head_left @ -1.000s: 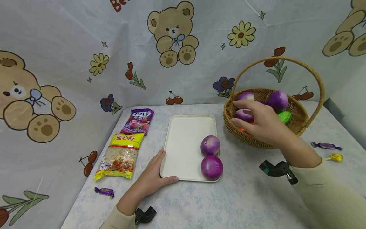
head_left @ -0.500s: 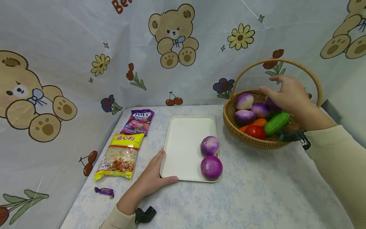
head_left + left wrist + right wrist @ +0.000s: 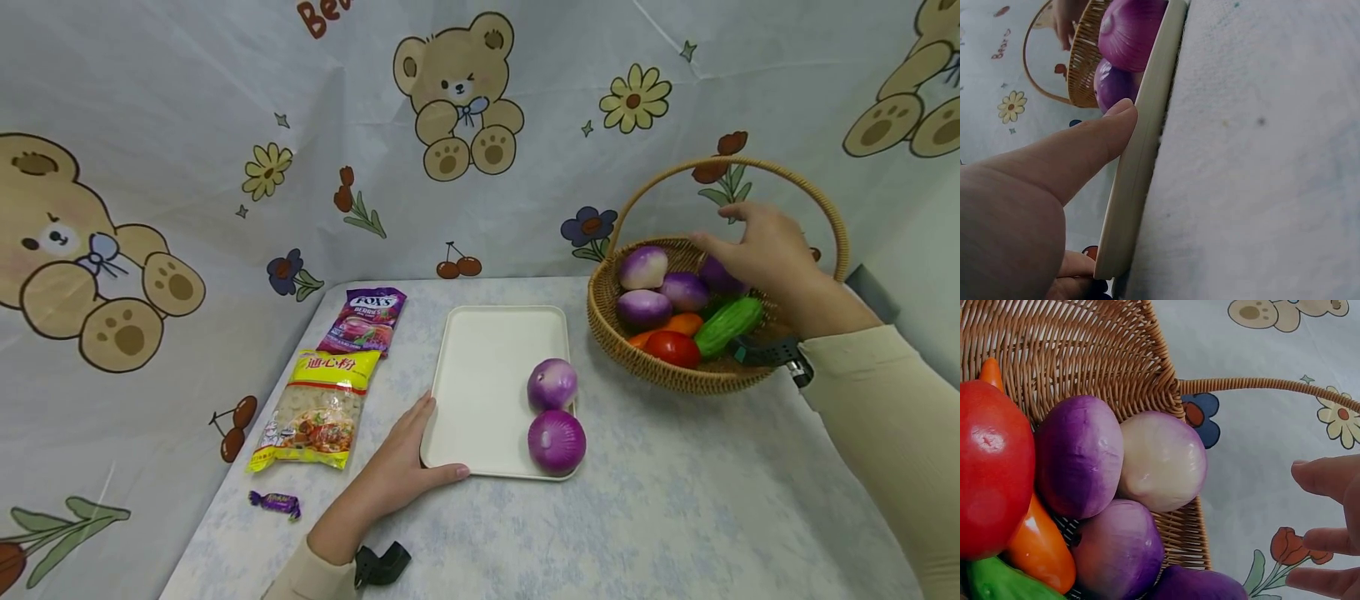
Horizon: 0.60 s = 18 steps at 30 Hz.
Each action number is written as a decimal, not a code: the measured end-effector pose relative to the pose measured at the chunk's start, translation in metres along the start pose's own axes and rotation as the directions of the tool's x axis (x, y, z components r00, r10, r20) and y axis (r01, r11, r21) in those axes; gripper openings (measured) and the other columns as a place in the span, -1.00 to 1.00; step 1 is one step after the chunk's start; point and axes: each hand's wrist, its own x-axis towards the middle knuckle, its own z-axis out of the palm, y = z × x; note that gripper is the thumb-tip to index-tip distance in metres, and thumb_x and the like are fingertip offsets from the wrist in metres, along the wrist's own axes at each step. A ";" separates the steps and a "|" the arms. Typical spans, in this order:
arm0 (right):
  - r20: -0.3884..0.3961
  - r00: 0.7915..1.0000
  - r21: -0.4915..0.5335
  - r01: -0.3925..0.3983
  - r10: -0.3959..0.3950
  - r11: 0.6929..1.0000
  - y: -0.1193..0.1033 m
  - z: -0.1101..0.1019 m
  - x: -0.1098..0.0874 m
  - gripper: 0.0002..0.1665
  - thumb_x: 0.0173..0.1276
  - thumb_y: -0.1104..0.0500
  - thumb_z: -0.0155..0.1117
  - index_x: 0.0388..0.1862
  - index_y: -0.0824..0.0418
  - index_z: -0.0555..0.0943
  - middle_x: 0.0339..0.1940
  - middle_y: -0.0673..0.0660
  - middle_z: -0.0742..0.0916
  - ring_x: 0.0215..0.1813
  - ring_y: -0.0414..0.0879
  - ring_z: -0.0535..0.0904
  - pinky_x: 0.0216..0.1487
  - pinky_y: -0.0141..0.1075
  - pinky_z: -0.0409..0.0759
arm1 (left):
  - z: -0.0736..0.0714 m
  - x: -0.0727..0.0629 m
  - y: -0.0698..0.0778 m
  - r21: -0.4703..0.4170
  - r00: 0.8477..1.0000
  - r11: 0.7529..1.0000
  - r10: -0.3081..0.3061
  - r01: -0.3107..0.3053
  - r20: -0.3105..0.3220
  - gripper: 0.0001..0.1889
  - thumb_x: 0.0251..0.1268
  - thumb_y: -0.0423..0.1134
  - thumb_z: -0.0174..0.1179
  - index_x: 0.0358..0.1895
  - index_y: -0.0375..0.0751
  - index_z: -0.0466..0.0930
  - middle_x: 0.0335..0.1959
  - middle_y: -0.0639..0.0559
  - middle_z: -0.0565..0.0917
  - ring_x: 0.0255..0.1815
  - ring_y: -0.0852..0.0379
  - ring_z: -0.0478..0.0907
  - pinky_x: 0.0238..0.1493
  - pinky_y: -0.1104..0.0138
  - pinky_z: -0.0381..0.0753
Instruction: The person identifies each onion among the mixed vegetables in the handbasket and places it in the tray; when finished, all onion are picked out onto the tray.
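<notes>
At the right of the head view, the right hand (image 3: 772,250) hangs over the basket (image 3: 678,379), fingers spread and holding nothing. The purple bulb (image 3: 716,275) in the basket's back right lies just below the fingertips there — round, with no clear long axis. The left hand (image 3: 397,467), well apart from the basket, lies with thumb and fingers parted against the lower left corner of the tray (image 3: 487,367). The right hand partly hides that bulb, the right wrist view crops it at the bottom, and the height between them is hard to judge.
</notes>
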 end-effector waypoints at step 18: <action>0.037 0.999 -0.089 0.010 -0.007 0.996 0.023 0.020 0.003 -0.14 0.52 -0.04 0.35 0.43 0.60 0.33 0.26 0.69 0.44 0.24 0.58 0.36 0.25 0.46 0.33 | 0.001 0.001 -0.002 0.010 1.000 1.000 -0.001 0.001 -0.005 0.31 0.07 0.38 0.52 0.74 -0.14 -0.04 0.74 -0.02 -0.07 0.69 -0.12 -0.11 0.53 -0.22 0.07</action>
